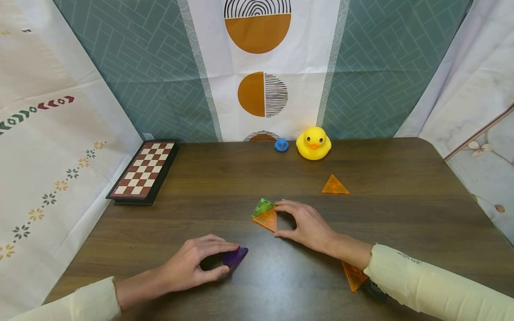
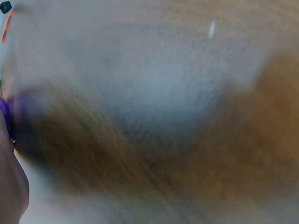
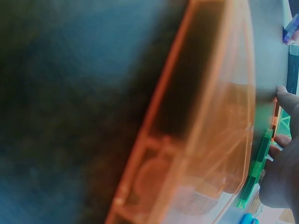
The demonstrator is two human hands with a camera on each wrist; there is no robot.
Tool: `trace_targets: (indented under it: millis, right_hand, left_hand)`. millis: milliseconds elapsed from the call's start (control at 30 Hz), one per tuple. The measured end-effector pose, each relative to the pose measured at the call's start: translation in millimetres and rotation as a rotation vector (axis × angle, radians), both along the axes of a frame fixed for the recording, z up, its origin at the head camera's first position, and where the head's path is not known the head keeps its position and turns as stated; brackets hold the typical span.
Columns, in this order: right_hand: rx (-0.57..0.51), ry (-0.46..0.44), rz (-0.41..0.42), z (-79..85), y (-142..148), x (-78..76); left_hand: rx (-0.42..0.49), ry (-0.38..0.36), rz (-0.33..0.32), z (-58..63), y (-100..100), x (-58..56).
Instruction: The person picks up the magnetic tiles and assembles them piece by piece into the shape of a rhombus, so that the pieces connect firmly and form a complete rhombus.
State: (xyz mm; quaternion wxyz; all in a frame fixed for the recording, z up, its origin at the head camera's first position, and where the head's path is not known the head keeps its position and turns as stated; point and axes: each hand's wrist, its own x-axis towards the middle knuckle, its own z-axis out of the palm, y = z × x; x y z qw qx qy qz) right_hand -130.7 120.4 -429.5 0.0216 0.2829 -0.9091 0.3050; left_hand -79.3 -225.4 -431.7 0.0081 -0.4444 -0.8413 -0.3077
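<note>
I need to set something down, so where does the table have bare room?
Bare: between the checkered board and the green tile; also right of the far orange triangle. Crowded: around the left hand, right hand and purple tile.

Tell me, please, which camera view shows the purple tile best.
The head view: the purple tile, in the left hand, appears most fully. Left wrist shows a sliver, far left; right wrist, a small piece, upper right.

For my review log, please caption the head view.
Left fingers pinch a purple tile; right fingers hold an orange tile against a green tile, a yellow toy duck beyond.
</note>
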Motion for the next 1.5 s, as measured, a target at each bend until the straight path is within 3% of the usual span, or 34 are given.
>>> trace_targets:
  millis: [167, 400, 500, 733, 1100, 1500]
  right_hand:
    - [0.004, -0.001, 0.001, -0.2, 0, -0.2]
    - [0.013, -0.009, 0.002, -0.5, 0, 0.3]
    - [0.013, -0.01, 0.004, -1.0, -1, 0.4]
    - [0.011, -0.006, 0.005, -1.6, 0, 0.5]
    - [0.005, -0.005, 0.006, -0.5, 1, -0.1]
    - [0.015, -0.02, 0.003, 0.2, 1, -0.7]
  left_hand:
    - [-0.013, 0.052, -0.024, 1.5, 1, -4.4]
    - [0.046, 0.314, -0.153, -0.7, 5, -12.6]
    - [0.044, 0.351, -0.159, -1.1, 6, -13.7]
    - [0.044, 0.276, -0.098, -0.5, 5, -13.7]
    - [0.119, 0.117, 0.046, 9.3, 15, -21.1]
    - [0.124, 0.099, 0.076, 8.1, 34, -35.9]
